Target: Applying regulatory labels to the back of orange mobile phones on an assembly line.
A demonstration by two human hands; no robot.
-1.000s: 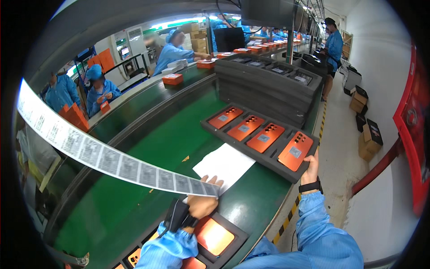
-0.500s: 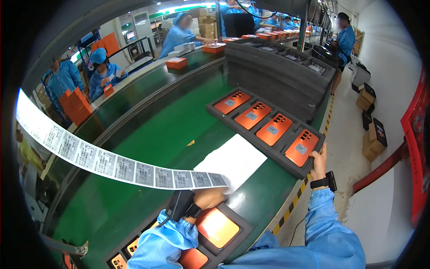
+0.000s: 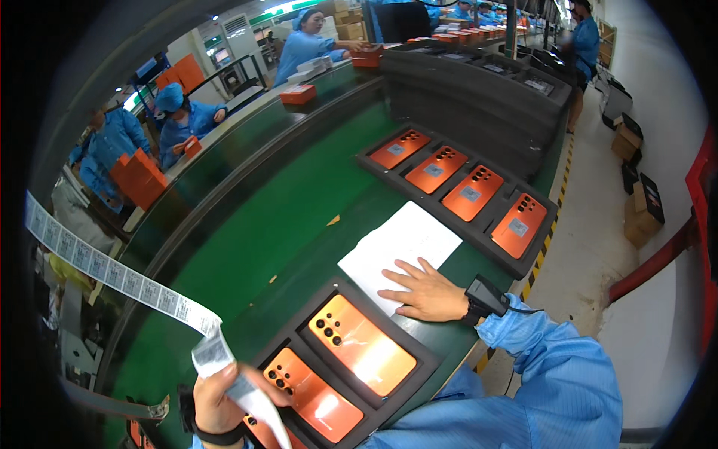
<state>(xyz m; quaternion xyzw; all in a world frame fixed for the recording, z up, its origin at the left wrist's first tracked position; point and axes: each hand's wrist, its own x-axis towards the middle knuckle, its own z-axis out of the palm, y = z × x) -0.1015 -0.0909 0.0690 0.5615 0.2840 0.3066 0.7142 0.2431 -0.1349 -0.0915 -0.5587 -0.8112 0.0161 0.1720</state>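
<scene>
My left hand (image 3: 219, 400) pinches a long strip of printed white labels (image 3: 134, 284) at the lower left. The strip runs up to the left edge, and its loose end hangs below my fingers. Close beside that hand lies a near dark foam tray (image 3: 428, 367) with orange phones, backs up; one is the large phone (image 3: 363, 344). My right hand (image 3: 426, 294) is spread open, palm down, on a white sheet of paper (image 3: 407, 239). Beyond the paper sits a far foam tray (image 3: 490, 218) with several orange phones (image 3: 473, 193), each bearing a small pale label.
Under everything lies a green work surface (image 3: 277, 217). A stack of dark foam trays (image 3: 471, 101) stands at the back. Co-workers in blue handle orange boxes (image 3: 298, 94) across the line. A yellow-black striped edge (image 3: 557, 217) and cardboard boxes (image 3: 645, 209) are at the right.
My left hand has moved left and nearer with the label strip, uncovering phones in the near tray. My right hand has left the far tray's corner and now rests on the paper.
</scene>
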